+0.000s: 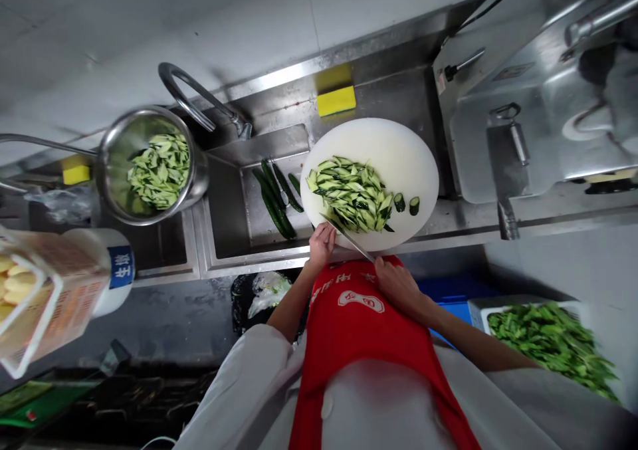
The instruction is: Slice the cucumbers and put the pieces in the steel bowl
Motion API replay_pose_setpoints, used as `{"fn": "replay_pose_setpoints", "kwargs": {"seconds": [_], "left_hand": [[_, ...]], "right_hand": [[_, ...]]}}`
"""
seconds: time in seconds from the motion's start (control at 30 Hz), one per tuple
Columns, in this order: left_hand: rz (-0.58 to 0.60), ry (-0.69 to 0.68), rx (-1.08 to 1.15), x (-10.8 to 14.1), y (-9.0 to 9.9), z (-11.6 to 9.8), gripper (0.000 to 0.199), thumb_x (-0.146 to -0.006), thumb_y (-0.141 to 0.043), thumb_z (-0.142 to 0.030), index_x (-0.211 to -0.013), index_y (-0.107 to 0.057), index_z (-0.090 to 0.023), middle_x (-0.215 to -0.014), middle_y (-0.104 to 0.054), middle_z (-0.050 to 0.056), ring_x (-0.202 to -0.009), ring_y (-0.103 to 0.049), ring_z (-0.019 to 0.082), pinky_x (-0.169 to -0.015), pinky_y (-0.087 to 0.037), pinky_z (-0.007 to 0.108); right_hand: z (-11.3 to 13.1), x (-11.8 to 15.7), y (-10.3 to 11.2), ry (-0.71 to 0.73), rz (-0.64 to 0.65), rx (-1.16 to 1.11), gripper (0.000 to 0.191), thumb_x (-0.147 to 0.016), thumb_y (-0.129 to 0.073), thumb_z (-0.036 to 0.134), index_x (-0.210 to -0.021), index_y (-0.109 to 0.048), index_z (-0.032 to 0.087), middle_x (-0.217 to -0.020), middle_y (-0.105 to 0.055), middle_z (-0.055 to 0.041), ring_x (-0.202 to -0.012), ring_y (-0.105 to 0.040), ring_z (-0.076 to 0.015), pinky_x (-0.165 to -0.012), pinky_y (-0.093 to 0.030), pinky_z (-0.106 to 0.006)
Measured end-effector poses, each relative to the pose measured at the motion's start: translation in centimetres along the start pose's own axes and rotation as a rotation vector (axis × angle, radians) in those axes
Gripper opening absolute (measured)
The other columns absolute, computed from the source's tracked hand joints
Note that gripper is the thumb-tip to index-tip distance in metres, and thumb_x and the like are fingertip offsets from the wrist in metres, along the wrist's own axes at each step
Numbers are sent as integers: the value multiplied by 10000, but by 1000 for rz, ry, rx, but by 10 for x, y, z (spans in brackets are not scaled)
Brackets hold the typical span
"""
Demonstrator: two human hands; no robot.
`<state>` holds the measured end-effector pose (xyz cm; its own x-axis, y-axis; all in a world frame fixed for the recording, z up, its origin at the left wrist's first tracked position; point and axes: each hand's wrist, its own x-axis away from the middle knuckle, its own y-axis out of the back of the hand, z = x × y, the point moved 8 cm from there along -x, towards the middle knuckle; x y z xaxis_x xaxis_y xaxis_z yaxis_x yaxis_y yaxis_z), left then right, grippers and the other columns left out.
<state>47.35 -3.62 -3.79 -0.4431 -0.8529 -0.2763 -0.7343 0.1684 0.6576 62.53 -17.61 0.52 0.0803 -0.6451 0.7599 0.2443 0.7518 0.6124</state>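
Note:
My right hand [396, 282] is wrapped around the handle of a kitchen knife [353, 240], whose blade slants up and left over the near edge of a round white cutting board [399, 144]. Close to the blade's front end, my left hand [323, 242] has its fingers bent together at the board's rim; whatever they hold is too small to make out. A heap of sliced cucumber [351, 194] covers the middle of the board. Two short cucumber end pieces [414, 205] lie apart to its right.
Whole cucumbers [272, 197] lie in the sink [226, 204] left of the board. Further left stands a steel pot [107, 191] of cucumber slices beneath a curved faucet [182, 88]. A yellow sponge [336, 102] sits behind the board. Leafy greens [548, 343] fill a crate at lower right.

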Motion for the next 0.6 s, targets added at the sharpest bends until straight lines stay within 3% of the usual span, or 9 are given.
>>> {"fn": "replay_pose_setpoints", "kwargs": {"seconds": [0.17, 0.33, 0.6], "left_hand": [[7, 16, 6, -1, 0, 1, 259, -1013, -456, -261, -951, -684, -155, -926, -654, 91, -891, -634, 158, -827, -542, 277], [25, 19, 56, 1, 2, 6, 237, -1009, -474, -261, -1002, -685, -154, -974, -662, 100, -927, -637, 159, -863, -541, 286], [84, 19, 46, 5, -4, 19, 286, -1015, -449, -284, -977, -702, -156, -954, -658, 111, -930, -630, 168, -854, -549, 299]], "right_hand": [[3, -2, -2, 9, -33, -29, 260, -1026, -307, 226, -1156, -508, 124, -1003, -706, -183, -932, -719, -269, -760, -509, -328], [7, -11, -1, -4, -19, -24, 251, -994, -316, 126, -1162, -501, 106, -996, -712, -182, -951, -720, -272, -745, -508, -316], [12, -5, 1, -5, -30, -13, 256, -1003, -291, 151, -1140, -504, 110, -976, -703, -189, -918, -720, -243, -757, -506, -296]]}}
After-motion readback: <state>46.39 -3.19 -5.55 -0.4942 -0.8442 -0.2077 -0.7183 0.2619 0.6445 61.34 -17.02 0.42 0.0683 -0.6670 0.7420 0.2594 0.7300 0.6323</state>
